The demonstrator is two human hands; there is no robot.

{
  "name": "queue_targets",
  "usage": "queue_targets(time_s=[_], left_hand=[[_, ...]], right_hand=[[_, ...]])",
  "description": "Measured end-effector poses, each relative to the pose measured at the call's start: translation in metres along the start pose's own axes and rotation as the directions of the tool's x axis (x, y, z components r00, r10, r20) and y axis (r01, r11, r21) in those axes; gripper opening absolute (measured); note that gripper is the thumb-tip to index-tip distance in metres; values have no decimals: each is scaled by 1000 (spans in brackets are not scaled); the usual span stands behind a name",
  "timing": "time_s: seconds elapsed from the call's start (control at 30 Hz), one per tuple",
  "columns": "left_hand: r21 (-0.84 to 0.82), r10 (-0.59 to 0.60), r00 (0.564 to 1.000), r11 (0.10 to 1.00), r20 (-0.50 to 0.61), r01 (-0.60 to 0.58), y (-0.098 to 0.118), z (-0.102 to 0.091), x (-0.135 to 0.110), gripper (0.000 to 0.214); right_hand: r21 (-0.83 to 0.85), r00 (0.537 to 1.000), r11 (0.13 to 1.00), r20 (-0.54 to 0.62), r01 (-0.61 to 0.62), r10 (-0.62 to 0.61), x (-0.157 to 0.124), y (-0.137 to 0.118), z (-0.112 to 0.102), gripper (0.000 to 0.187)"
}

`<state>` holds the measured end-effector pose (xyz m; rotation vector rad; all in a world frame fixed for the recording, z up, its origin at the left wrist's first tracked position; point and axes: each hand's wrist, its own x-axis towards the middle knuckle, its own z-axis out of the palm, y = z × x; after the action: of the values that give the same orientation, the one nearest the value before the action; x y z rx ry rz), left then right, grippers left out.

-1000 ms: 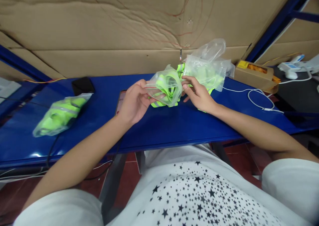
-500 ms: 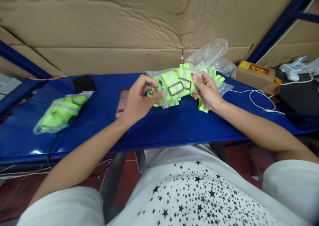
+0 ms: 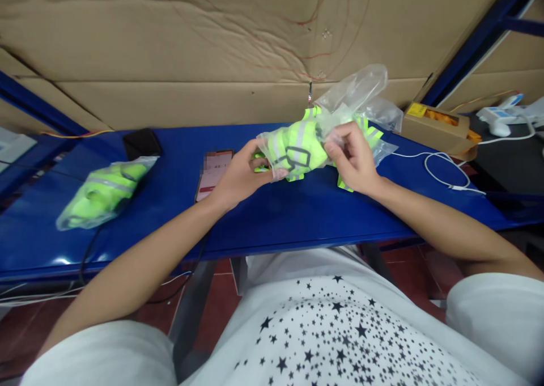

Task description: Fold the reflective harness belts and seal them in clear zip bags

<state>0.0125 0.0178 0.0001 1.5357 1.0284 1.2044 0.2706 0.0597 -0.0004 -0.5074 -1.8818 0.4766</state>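
Note:
Between my hands is a clear plastic bag (image 3: 293, 148) with a rolled neon-yellow reflective strap inside; grey stripes and a dark rectangular buckle show through. My left hand (image 3: 246, 170) grips the bag's left end, thumb below and fingers behind. At its right end, my right hand (image 3: 351, 153) is closed on the plastic with fingers curled in. Behind and beside my right hand lie more neon-yellow reflective straps (image 3: 372, 136), and one strap end hangs below that hand. Crumpled empty clear bags (image 3: 361, 91) rest behind them.
On the blue table (image 3: 255, 221), another filled clear bag (image 3: 106, 190) lies at the left, near a black flat object (image 3: 142, 144). A phone (image 3: 215, 173) sits by my left hand. To the right are a cardboard box (image 3: 440, 134) and a white cable (image 3: 446, 173). Cardboard (image 3: 170, 46) lines the back.
The bag has turned and bunched up between my hands, its buckle now tilted. My left hand has closed further around the left end. My right hand's fingers have curled in more.

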Motion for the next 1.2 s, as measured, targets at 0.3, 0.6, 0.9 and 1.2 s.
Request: queue_targets(time_s=[0.3,0.6,0.9,1.2], left_hand=[[203,87,993,974,83,-102,-11,-5,-1,83],[617,367,923,703,112,-354,-3,-8,-1,43],[429,358,927,824,113,-370,0,0,-3,42],[208,215,973,951,86,-228,4,4,-3,46]], right_hand=[[-280,951,910,42,306,-307,-5,-3,-3,8],[-436,991,894,-33,103,-130,8,0,-17,26],[-479,990,876,-140,-66,-2,17,14,-32,43],[-540,967,823,-251,-174,40,29,19,-43,40]])
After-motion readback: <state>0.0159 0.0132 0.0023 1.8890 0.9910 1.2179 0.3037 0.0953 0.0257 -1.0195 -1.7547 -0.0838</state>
